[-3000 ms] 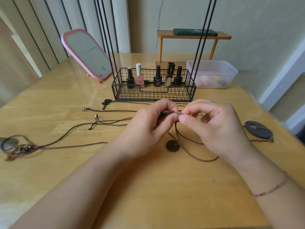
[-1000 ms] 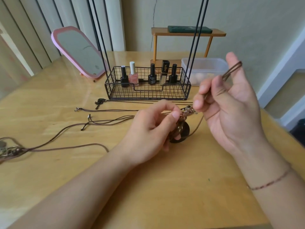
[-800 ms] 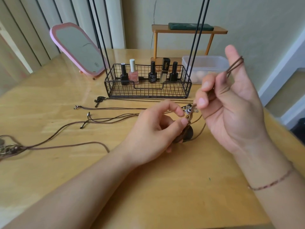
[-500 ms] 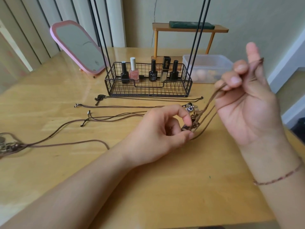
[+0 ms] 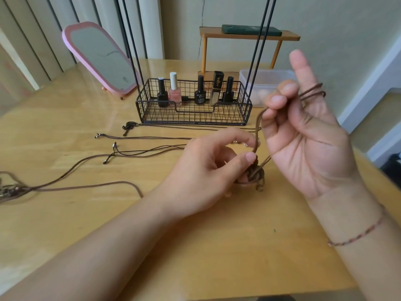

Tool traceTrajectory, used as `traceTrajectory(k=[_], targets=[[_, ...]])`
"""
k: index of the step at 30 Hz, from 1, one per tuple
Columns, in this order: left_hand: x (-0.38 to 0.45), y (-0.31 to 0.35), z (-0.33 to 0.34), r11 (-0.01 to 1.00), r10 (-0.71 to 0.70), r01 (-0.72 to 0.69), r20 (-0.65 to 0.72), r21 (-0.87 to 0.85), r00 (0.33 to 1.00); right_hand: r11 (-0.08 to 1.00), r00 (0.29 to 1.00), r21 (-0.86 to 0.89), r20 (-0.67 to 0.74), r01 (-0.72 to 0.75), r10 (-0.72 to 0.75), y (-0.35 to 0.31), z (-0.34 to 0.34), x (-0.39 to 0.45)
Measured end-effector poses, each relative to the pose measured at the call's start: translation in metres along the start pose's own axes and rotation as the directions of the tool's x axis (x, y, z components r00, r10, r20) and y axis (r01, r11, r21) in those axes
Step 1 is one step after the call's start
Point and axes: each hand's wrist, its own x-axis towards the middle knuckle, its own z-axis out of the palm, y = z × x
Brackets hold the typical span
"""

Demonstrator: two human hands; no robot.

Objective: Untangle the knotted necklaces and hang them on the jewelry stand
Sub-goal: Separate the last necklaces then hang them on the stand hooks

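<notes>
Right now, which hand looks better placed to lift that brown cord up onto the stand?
Probably the right hand: it is raised beside the jewelry stand rods, with the brown cord looped over its fingers. The left hand sits low, pinching the knot.

Basket (image 5: pixel 193 114) at the table's (image 5: pixel 65 213) back edge holds bottles (image 5: pixel 200 92); mirror (image 5: pixel 102 59) left, tub (image 5: pixel 263 81) right, cords (image 5: pixel 138 152) in front.

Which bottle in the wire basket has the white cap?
The pink bottle, second from the left in the wire basket. Its cap is white and its body pale pink; the other bottles are black or dark-capped.
</notes>
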Motion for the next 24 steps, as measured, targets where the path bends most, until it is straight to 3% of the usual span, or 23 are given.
traceTrajectory(k=[5,9,15,18,20,22,24], targets=[[0.0,-0.003,0.001,0.994,-0.038,0.04,0.022,-0.099,0.999,0.998,0.998,0.034,-0.036,0.051,-0.05,-0.008,-0.004,0.002],[0.0,-0.002,-0.003,0.996,0.035,-0.039,-0.052,-0.085,0.998,0.995,0.985,0.008,-0.141,0.101,-0.099,-0.014,-0.008,0.003],[-0.001,0.001,-0.01,0.968,0.237,-0.21,-0.222,0.139,0.946,0.98,0.913,-0.134,-0.362,0.147,-0.186,-0.02,-0.016,0.006],[-0.002,0.0,-0.01,0.963,0.235,-0.191,-0.252,0.188,0.939,0.967,0.873,-0.204,-0.429,0.155,-0.23,-0.024,-0.019,0.006],[-0.001,-0.002,-0.009,0.982,0.169,-0.14,-0.27,0.123,0.948,0.929,0.89,-0.355,-0.384,0.103,-0.245,-0.025,-0.019,0.003],[-0.001,-0.005,-0.008,0.99,0.142,-0.129,-0.28,0.065,0.949,0.745,0.933,-0.663,-0.219,0.072,-0.285,-0.022,-0.016,-0.003],[0.0,-0.008,-0.006,0.98,0.19,-0.167,-0.254,0.11,0.948,0.311,0.979,-0.948,0.007,0.07,-0.202,-0.014,-0.014,-0.007]])
